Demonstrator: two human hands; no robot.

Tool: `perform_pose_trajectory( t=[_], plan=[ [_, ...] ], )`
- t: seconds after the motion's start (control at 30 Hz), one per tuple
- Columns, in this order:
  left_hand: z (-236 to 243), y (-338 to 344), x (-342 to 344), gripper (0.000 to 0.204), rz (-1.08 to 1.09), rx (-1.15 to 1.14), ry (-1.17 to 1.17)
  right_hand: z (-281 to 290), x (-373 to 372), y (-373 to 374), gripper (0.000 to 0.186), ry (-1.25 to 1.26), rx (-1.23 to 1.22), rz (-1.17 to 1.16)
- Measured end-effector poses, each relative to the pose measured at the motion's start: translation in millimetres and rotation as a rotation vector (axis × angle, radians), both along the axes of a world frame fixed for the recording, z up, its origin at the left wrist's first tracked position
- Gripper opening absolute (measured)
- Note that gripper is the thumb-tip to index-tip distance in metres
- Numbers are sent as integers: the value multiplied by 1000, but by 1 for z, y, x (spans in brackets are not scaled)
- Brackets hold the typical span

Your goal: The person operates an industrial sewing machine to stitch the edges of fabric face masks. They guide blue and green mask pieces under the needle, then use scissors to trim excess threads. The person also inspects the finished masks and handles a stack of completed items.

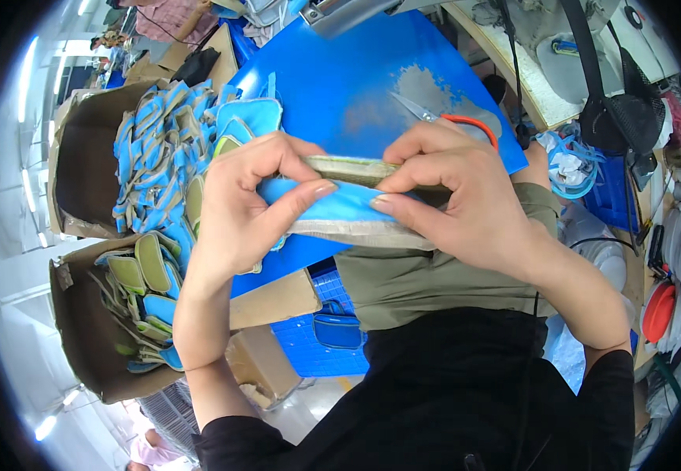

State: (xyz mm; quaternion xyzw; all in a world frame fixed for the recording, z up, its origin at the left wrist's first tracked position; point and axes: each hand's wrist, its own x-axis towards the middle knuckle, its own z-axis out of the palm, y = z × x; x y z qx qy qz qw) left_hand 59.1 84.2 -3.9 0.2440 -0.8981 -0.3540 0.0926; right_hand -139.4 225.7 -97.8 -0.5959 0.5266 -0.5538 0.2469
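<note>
My left hand and my right hand together pinch a blue fabric piece with a grey-green padded edge, held over a blue board. Thumbs and forefingers of both hands meet near its middle, pressing the blue layer against the padded strip. A pile of similar blue and green pieces lies just left of my left hand. Scissors with a red handle rest on the board behind my right hand.
A cardboard box at lower left holds more blue and green pieces. Another cardboard box stands behind it. A blue plastic crate sits below the board. Cluttered bench with dark straps at right. Another person works far behind.
</note>
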Motion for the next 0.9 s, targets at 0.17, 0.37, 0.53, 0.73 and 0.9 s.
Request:
perform_pose_trajectory(
  t=[0.17, 0.37, 0.53, 0.73, 0.9],
  plan=[
    [-1, 10, 3, 14, 133, 102, 30, -2, -1, 2, 12, -59, -7, -18],
    [-9, 15, 3, 12, 88, -57, 96, -5, 0, 2, 12, -80, -19, -51],
    [-6, 15, 0, 12, 31, -156, 103, -6, -1, -1, 14, -77, -13, -30],
    [-12, 12, 10, 13, 153, 73, 148, -1, -7, -1, 10, -59, 42, 39],
    [-19, 13, 13, 16, 228, 121, 182, -3, 0, -2, 15, -156, 52, 4]
  ],
)
